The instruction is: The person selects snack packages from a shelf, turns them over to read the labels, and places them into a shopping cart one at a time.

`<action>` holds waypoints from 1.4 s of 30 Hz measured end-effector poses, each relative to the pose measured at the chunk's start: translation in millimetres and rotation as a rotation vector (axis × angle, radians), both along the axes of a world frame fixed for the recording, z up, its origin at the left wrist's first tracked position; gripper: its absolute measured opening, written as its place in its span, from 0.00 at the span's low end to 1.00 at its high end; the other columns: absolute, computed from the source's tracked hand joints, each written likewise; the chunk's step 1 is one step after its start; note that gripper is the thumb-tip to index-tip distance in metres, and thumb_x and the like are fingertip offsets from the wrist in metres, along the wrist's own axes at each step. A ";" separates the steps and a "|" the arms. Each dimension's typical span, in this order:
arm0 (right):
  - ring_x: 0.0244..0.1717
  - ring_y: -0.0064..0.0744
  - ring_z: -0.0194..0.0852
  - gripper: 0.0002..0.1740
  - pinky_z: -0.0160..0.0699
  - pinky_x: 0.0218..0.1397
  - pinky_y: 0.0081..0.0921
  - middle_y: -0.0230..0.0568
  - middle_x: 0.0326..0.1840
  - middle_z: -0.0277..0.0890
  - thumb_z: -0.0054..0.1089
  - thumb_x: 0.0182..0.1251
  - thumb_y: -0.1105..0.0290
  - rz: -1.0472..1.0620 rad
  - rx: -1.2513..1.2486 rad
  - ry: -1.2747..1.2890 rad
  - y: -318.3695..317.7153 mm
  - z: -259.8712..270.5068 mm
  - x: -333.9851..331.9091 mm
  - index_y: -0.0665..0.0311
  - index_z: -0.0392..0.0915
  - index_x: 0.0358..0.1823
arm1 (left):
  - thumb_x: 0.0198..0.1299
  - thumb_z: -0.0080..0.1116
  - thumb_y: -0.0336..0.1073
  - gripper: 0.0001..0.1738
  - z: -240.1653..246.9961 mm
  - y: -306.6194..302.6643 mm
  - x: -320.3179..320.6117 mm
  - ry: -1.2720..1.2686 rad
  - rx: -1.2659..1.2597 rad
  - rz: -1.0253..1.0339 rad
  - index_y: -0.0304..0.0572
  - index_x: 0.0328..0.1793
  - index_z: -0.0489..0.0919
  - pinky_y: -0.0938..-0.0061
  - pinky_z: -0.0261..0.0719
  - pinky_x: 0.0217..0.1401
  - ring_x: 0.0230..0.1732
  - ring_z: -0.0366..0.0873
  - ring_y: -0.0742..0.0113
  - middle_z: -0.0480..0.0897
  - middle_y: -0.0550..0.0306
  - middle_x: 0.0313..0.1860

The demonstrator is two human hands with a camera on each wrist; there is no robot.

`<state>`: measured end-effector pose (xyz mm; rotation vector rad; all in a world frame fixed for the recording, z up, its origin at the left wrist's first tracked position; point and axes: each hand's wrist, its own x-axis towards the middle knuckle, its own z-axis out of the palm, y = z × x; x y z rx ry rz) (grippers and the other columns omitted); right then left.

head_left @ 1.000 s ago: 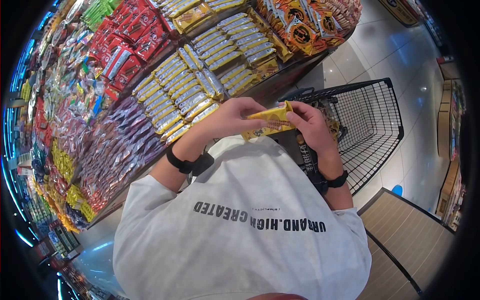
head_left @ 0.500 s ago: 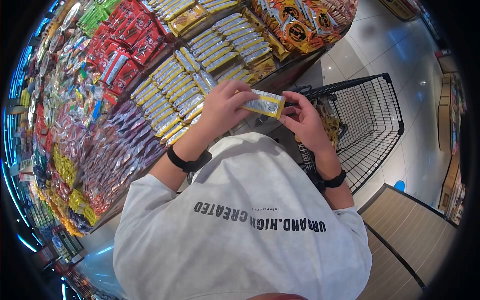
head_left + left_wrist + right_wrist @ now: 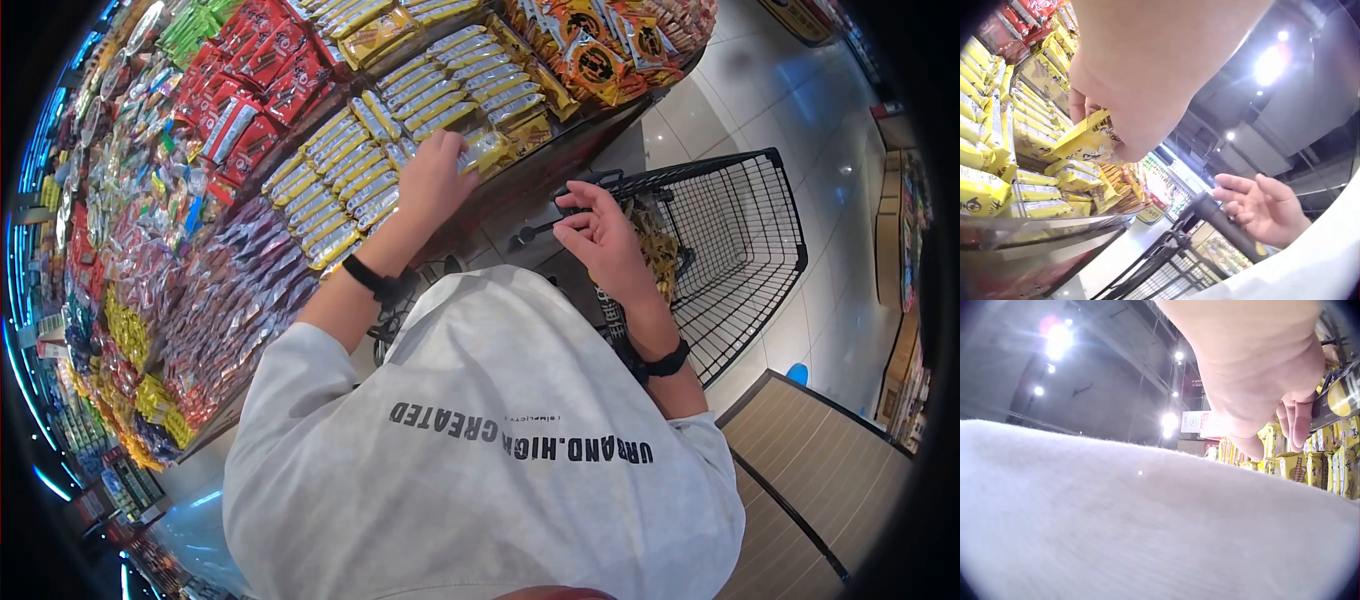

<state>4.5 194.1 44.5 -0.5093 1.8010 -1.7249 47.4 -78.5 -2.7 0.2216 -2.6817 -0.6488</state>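
Observation:
My left hand (image 3: pixel 437 183) reaches over the front of the snack display and pinches a yellow snack packet (image 3: pixel 1088 139) between thumb and fingers. In the left wrist view the packet is tilted above the rows of similar yellow packets (image 3: pixel 1038 195). Part of it is hidden behind the hand. My right hand (image 3: pixel 606 242) is held in the air near the shopping cart's handle, fingers loosely bent and holding nothing. In the right wrist view its fingers (image 3: pixel 1302 425) hang loose, with yellow packets behind them.
Red packets (image 3: pixel 265 65) and orange packets (image 3: pixel 595 65) lie in neighbouring sections. Purple-wrapped sweets (image 3: pixel 250 265) fill the nearer left part. A black wire shopping cart (image 3: pixel 800 250) stands at the right, and a striped flat surface (image 3: pixel 820 440) is at the lower right.
First both hands held the yellow packet in front of the chest, and it was turned over. The right hand let go; the left carried the packet forward to the display.

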 end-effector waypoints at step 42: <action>0.43 0.15 0.73 0.26 0.74 0.42 0.14 0.39 0.57 0.75 0.65 0.69 0.74 -0.041 0.044 0.038 -2.6 0.6 3.2 0.69 0.70 0.66 | 0.53 0.71 0.43 0.24 -65.9 -39.8 -65.6 -0.220 -0.356 0.150 0.43 0.52 0.76 0.55 0.72 0.58 0.59 0.76 0.52 0.78 0.51 0.51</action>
